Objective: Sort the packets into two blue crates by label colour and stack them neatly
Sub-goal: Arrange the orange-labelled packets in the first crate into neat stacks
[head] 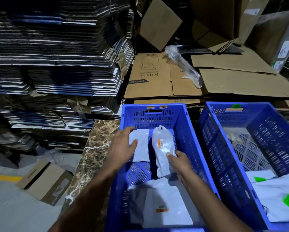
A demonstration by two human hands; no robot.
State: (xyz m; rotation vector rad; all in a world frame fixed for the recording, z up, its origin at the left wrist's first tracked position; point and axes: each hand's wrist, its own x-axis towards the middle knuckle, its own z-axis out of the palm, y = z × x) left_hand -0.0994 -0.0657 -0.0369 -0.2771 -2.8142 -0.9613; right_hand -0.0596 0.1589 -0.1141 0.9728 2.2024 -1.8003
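Note:
Two blue crates stand side by side: the left crate carries orange tags on its far rim, the right crate a green one. Inside the left crate my right hand grips a long grey packet with an orange label, held lengthwise above the floor. My left hand hovers with fingers spread over a flat grey packet at the far left. Another orange-labelled packet lies at the near end. Grey packets with green labels lie in the right crate.
The crates sit on a brown marble-patterned surface. Tall stacks of flattened cartons rise at the left, loose brown cardboard sheets and bubble wrap behind. A small cardboard box lies on the grey floor at lower left.

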